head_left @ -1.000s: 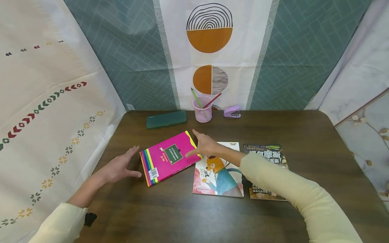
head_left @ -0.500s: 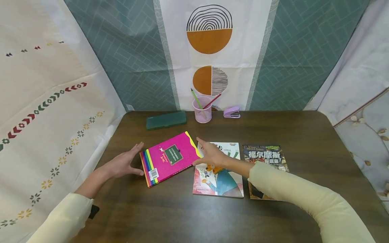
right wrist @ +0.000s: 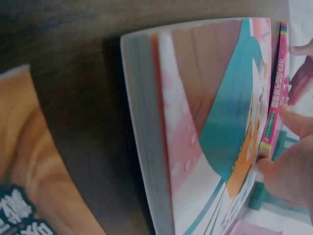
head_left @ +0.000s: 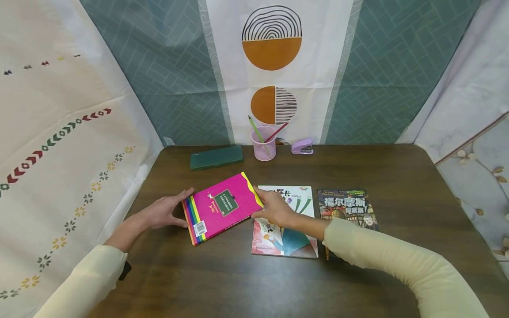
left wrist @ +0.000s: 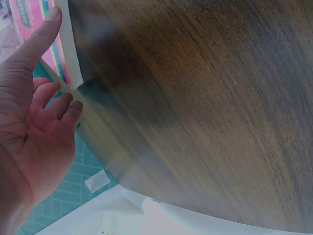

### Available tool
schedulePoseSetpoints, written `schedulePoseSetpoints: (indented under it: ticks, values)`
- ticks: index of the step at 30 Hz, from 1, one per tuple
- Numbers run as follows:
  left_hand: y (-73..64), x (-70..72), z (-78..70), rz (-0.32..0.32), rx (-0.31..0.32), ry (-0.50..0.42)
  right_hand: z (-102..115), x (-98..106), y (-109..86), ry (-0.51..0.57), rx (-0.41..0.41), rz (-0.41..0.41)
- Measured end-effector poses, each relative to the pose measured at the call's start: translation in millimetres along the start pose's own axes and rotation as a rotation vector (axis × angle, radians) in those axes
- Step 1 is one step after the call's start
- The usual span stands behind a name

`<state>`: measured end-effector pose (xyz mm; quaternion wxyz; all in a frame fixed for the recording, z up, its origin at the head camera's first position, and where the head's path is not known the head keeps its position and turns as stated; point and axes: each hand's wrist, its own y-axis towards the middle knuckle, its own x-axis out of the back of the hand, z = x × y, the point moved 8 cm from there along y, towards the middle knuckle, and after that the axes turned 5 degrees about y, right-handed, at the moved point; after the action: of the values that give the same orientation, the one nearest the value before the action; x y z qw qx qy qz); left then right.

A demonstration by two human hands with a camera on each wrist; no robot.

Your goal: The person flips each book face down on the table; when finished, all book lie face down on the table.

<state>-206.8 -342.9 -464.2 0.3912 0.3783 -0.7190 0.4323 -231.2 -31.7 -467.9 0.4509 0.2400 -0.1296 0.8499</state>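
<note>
A pink book point(head_left: 222, 207) with rainbow stripes lies aslant on the dark wooden table point(head_left: 238, 282). My left hand point(head_left: 161, 213) is at its striped end, thumb and fingers spread. The left wrist view shows the thumb point(left wrist: 41, 41) by the striped edge, with the other fingers loosely bent. At the opposite end, my right hand point(head_left: 277, 207) has its thumb and fingers against the book's near right corner. That hand reaches over a picture book point(head_left: 288, 247) with an orange animal in blue, covering part of it. A dark-covered book point(head_left: 346, 203) lies farther right, partly under the sleeve.
A green pencil case point(head_left: 216, 157) lies along the table's back edge. Beside it stand a lilac cup point(head_left: 263, 150) with two pencils and a purple stapler point(head_left: 302, 146). Patterned cloth hangs behind and at both sides.
Both hands have moved in to the ends of the pink book. The right hand has drawn nearer from above, baring more of the picture book. The pink book stays in place.
</note>
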Motion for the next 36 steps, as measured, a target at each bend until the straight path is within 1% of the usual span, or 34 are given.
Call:
schedulePoseSetpoints:
  ticks: [5,9,17,23,28,33,36]
  values:
    - [2.2,-0.9,1.2,-0.011,-0.011,0.003,0.8,-0.4,-0.7,-0.036,0.007,-0.026]
    - [2.7,-2.8,1.6,-0.011,-0.013,0.000,3.7,1.6,-2.3,-0.069,0.031,-0.057]
    - [3.3,-3.3,2.1,-0.009,-0.018,0.001,1.8,3.7,-0.7,-0.068,0.033,-0.101]
    - [2.1,-2.7,1.6,-0.021,-0.023,0.002,7.2,4.2,2.1,-0.106,0.068,-0.093]
    - [-2.1,-2.4,0.1,-0.039,-0.016,0.012,12.8,5.8,6.3,-0.135,0.094,-0.086]
    - [-6.4,-2.7,-0.5,-0.058,-0.010,0.033,15.0,6.3,11.9,-0.195,0.114,-0.086]
    - [-8.5,-2.9,-0.5,-0.071,-0.008,0.038,15.8,7.0,15.7,-0.205,0.119,-0.089]
